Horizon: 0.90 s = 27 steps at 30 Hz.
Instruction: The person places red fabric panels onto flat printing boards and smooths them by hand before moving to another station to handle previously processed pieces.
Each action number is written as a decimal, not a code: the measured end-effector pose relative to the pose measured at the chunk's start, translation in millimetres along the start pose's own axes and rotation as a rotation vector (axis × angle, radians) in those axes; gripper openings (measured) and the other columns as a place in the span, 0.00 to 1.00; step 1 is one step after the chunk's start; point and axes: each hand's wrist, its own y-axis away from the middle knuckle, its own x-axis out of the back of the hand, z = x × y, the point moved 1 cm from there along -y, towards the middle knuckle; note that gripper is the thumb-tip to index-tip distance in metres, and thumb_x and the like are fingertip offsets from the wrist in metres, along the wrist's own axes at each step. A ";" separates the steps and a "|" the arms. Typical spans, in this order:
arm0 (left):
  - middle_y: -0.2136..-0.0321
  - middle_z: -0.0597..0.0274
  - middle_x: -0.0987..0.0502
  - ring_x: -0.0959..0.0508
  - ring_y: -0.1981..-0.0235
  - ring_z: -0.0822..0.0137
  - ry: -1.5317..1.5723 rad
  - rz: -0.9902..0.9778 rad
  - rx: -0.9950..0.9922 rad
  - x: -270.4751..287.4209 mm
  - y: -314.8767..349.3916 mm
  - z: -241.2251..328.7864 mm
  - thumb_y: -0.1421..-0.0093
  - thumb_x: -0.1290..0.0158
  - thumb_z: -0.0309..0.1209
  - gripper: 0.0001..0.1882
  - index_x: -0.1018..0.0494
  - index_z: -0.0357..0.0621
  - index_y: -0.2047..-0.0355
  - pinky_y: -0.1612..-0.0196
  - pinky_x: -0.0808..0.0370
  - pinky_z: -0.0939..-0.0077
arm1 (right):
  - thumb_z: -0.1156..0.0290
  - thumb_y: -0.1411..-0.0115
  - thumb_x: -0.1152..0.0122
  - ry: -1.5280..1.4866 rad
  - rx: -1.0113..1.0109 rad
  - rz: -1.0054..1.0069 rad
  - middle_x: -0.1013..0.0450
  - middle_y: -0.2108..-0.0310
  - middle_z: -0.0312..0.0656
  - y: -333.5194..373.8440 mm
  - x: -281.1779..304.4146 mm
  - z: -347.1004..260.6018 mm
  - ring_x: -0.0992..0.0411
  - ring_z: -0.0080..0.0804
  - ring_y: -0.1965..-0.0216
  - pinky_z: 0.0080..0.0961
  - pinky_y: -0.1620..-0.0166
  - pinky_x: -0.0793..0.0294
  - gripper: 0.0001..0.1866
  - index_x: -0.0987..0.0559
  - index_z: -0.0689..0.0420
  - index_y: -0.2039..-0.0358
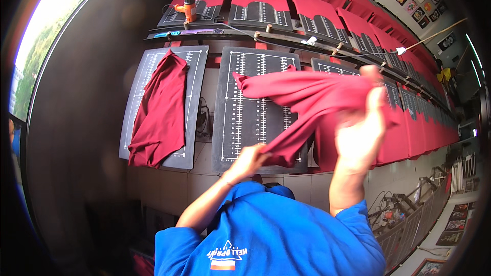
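Over the middle black board, a red fabric piece hangs bunched and stretched in folds. My left hand pinches its near corner at the board's front edge. At the fabric's right end is my right hand, blurred by motion, with the cloth gathered at its fingers. Parts of those fingers are smeared. A second red fabric piece lies loosely folded on the left black board, which has white ruler markings like the middle one.
More boards covered in red fabric run off to the right. Across a dark rail stands a back row of boards, with an orange heat gun on one. A cable runs along the rail. Metal frames stand at lower right.
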 end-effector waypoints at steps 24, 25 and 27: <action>0.83 0.60 0.37 0.35 0.79 0.63 -0.703 0.776 -0.553 197.7 100.7 152.3 0.52 0.34 0.45 0.27 0.37 0.37 0.81 0.76 0.39 0.71 | 0.66 0.31 0.45 0.654 0.340 0.719 0.28 0.48 0.41 86.8 155.2 -114.1 0.32 0.33 0.44 0.38 0.39 0.33 0.16 0.25 0.60 0.47; 0.83 0.60 0.35 0.33 0.79 0.61 -0.701 0.731 -0.450 186.8 115.2 134.6 0.55 0.34 0.49 0.28 0.36 0.37 0.81 0.75 0.39 0.69 | 0.66 0.31 0.45 0.621 0.230 0.725 0.28 0.51 0.40 107.4 166.8 -98.7 0.30 0.32 0.47 0.36 0.41 0.31 0.15 0.24 0.60 0.49; 0.82 0.60 0.33 0.32 0.79 0.58 -0.670 0.636 -0.280 166.8 119.4 96.0 0.57 0.33 0.49 0.28 0.34 0.38 0.81 0.75 0.37 0.66 | 0.66 0.32 0.44 0.598 0.045 0.770 0.26 0.56 0.40 146.2 189.9 -68.3 0.27 0.31 0.53 0.34 0.46 0.27 0.14 0.24 0.61 0.51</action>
